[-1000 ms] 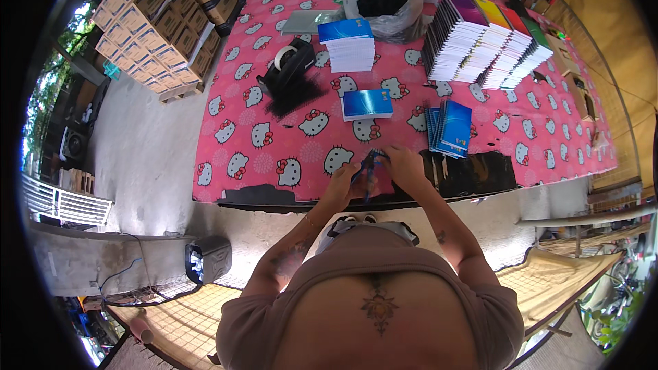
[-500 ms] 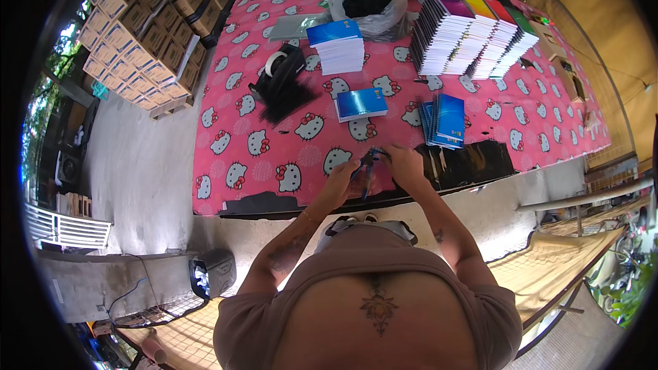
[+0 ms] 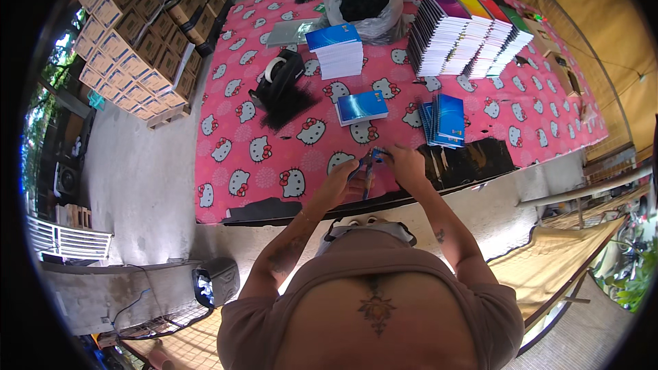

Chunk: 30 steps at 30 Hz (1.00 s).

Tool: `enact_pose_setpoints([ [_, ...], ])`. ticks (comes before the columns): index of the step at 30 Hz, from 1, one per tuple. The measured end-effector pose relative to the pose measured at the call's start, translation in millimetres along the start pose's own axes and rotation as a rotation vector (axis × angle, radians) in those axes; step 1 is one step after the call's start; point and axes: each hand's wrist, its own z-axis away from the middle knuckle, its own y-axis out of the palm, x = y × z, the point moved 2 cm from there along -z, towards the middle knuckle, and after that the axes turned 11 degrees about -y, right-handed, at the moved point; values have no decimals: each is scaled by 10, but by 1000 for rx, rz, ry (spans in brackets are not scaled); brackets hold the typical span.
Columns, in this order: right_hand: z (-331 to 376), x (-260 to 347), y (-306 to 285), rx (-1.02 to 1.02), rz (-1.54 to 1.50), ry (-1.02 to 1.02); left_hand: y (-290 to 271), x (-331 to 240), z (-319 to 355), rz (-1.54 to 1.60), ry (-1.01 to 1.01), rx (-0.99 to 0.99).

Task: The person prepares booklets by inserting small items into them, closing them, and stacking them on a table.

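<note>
Your left grip (image 3: 337,186) is wrapped around what look like blue pliers (image 3: 369,172), just over the near edge of the counter (image 3: 271,159), between your two hands. Your right grip (image 3: 410,166) has its fingertips bent in at the tool's head, by a small blue bit (image 3: 379,155); whether they pinch that bit or only rest against it, you can't tell at this size.

For fine work like this, let your left hand do the squeezing and your right hand do the steadying. Bring the tool's tip square to the spot before you press, keep your right fingertips back from where the jaws meet, and squeeze evenly rather than with a jerk. Keeping both elbows low, as they are, should help you hold it steady. Working a little further in from the edge would likely be safer, as a dropped piece could roll off.

The pliers look slim, with bright blue handles spread apart in a narrow fork and a darker head pointing away from you. The handle ends reach back toward your body. The jaws are too small and too crowded by your fingers to read. The blue notebooks (image 3: 449,120) lie apart, ahead and to your right.
</note>
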Motion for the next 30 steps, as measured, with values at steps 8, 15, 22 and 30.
enact_pose_setpoints([
  [8, -4, 11, 8, 2, -10, 4, 12, 69, -120, 129, -3, 19],
  [15, -18, -15, 7, 16, -48, 12, 145, -44, -23, -1117, 628, -546],
  [22, -94, -348, -275, -16, -280, 192, -399, -66, -89, -1416, 804, -757],
  [30, -272, -1230, -979, -520, -1450, 521, 1366, -754, -1083, -632, 682, -264],
])
